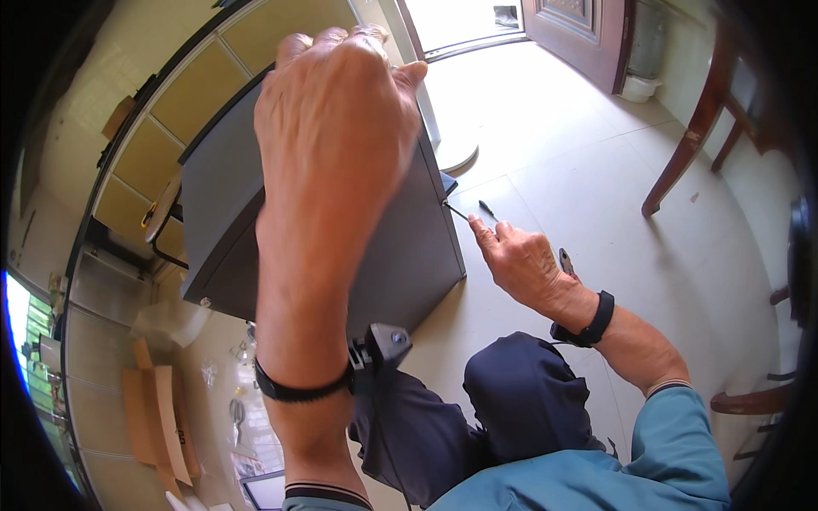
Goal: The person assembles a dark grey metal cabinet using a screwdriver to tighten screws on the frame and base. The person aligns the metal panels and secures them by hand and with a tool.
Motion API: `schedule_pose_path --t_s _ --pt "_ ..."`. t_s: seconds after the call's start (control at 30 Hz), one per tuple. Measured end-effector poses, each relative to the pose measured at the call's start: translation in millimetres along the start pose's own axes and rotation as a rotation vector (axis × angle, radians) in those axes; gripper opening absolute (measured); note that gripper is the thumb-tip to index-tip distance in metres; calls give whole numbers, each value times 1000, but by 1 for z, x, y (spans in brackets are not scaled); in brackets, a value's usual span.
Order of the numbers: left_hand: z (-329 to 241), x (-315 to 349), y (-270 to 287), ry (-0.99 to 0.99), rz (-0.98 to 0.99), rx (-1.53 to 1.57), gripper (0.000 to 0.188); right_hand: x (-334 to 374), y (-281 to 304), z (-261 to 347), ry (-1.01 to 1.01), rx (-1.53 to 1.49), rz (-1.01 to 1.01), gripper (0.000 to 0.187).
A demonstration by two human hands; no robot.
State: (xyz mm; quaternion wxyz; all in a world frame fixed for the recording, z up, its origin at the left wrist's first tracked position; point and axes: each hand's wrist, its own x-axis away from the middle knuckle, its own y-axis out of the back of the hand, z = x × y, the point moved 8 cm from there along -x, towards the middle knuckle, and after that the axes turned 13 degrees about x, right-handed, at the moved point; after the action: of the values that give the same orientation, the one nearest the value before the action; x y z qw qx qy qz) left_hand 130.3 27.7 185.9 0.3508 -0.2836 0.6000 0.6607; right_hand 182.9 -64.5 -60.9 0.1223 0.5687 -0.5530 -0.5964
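Observation:
A dark grey metal cabinet [400, 247] stands tilted in front of me. My left hand [336, 111] reaches over it, its fingers curled round the far upper edge; the fingertips are hidden. My right hand [524, 260] is closed on a thin dark rod-like tool [457, 211], whose tip meets the cabinet's right edge. Its handle end is hidden in the fingers, so its exact kind does not show. Just beyond the index finger, a small dark pointed piece [487, 209] lies on the floor. Part of a dark and reddish tool [566, 261] shows behind the right hand.
An opened cardboard box [158, 417] and loose small parts [239, 417] lie at the left. Behind the cabinet is a stool [162, 213]. Wooden furniture legs [682, 162] stand at the right, an open door [579, 34] at the far side. My knees [524, 392] are close below.

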Motion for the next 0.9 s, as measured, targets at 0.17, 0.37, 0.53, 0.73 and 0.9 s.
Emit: schedule_pose_path --t_s 0.17,0.37,0.53,0.73,0.9 --pt "30 0 -54 215 292 -131 44 -2 0 -4 13 36 -30 47" --pt "30 3 -56 153 184 -125 38 -7 -7 -9 -84 -139 129 49" --pt "39 0 -58 176 182 -43 28 -14 -12 -20 -198 -479 73 37" --pt "45 -1 -56 197 157 -36 26 -17 -27 -25 -431 -901 136 29" --pt "46 -6 -54 218 237 -74 30 -15 -47 -26 -585 -1188 302 31"
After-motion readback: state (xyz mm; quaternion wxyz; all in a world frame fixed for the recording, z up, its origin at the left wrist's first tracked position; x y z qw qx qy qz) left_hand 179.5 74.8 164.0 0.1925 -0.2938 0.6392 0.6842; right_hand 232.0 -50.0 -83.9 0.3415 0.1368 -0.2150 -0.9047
